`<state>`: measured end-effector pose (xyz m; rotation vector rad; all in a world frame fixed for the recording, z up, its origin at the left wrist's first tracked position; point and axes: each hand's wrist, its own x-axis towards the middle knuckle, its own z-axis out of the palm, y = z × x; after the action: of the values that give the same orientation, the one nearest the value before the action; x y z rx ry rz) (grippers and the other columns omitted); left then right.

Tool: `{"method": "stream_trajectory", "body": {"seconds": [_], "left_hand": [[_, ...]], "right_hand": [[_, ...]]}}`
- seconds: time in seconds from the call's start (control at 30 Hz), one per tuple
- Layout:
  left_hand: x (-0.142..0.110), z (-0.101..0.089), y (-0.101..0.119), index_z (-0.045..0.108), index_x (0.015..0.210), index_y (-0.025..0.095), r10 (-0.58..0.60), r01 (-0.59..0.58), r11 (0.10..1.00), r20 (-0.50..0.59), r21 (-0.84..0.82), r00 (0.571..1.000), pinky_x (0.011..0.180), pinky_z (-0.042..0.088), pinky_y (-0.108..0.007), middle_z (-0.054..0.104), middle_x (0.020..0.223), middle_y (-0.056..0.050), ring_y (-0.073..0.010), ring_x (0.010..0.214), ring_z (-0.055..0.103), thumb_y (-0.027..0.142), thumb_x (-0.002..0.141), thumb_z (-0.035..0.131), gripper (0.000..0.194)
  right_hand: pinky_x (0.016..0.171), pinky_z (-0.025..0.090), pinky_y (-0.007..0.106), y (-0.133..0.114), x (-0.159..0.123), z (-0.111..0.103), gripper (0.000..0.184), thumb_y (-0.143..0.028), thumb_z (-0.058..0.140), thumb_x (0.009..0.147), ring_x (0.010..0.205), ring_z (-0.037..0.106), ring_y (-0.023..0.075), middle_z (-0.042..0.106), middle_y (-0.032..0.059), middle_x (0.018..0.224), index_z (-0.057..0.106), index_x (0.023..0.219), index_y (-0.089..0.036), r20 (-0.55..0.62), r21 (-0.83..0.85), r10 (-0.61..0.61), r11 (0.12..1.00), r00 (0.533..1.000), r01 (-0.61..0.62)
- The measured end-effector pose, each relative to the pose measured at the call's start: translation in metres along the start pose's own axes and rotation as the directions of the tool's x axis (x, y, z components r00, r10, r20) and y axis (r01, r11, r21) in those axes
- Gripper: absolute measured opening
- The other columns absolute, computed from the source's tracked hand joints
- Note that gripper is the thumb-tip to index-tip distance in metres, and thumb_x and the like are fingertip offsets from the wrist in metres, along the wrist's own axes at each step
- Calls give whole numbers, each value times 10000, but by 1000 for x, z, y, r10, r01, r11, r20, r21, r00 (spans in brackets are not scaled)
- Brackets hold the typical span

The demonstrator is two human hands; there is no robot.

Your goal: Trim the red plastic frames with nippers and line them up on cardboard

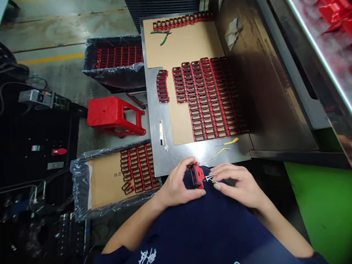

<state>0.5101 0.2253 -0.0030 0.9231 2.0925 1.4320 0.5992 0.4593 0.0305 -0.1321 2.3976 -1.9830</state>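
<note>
My left hand is closed around a small red and black frame part, held above my lap just off the near edge of the metal table. My right hand pinches thin metal tweezers whose tips touch the part's right side. Several rows of the same red frames lie on a cardboard sheet on the table ahead, with a short stack to their left.
A white knife and yellow strips lie near the table's front. Green-handled pliers rest on the far cardboard. Plastic-lined bins of frames and a red stool stand at left.
</note>
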Motion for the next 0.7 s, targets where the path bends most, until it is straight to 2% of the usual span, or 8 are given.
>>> {"method": "stream_trajectory", "body": {"seconds": [0.07, 0.13, 0.2, 0.3, 0.7], "left_hand": [[-2, -3, 7, 463, 1405, 176, 69, -69, 997, -14, 45, 997, 1015, 574, -446, 658, 1252, -163, -288, 1147, 673, 409, 747, 846, 796], [0, -4, 11, 462, 1409, 185, 165, -165, 984, -4, 65, 986, 1010, 578, -433, 647, 1266, -162, -278, 1165, 660, 377, 780, 821, 749], [3, -4, 12, 437, 1440, 191, 241, -242, 969, 14, 46, 970, 1010, 579, -434, 631, 1290, -169, -275, 1186, 648, 385, 812, 794, 748], [6, -2, 11, 410, 1471, 201, 292, -292, 956, 25, 6, 956, 1001, 583, -442, 623, 1296, -178, -275, 1183, 646, 417, 840, 770, 758], [7, 2, 4, 408, 1487, 205, 299, -300, 954, -68, -14, 952, 964, 600, -434, 642, 1259, -182, -278, 1130, 670, 474, 842, 760, 782]], "right_hand": [[890, 573, 316, -9, -5, -3, 104, -163, 729, 923, 977, 693, 191, 725, 56, 1052, 763, 1010, -209, 28, -236, -121, 964, 992, 124], [821, 583, 297, -15, -7, -3, 98, -163, 720, 933, 927, 696, 181, 717, 68, 1076, 763, 1015, -197, 68, -325, -187, 925, 980, 199], [770, 584, 284, -17, -7, 0, 84, -162, 721, 937, 883, 696, 172, 714, 81, 1072, 759, 1009, -181, 74, -334, -229, 911, 971, 240], [745, 577, 280, -15, -4, 5, 44, -145, 746, 917, 856, 698, 172, 720, 97, 1041, 745, 961, -152, 51, -328, -296, 897, 954, 296], [669, 561, 273, -15, 2, 12, 21, -175, 716, 956, 827, 708, 170, 731, 108, 1012, 727, 953, -158, 37, -344, -359, 872, 933, 349]]}}
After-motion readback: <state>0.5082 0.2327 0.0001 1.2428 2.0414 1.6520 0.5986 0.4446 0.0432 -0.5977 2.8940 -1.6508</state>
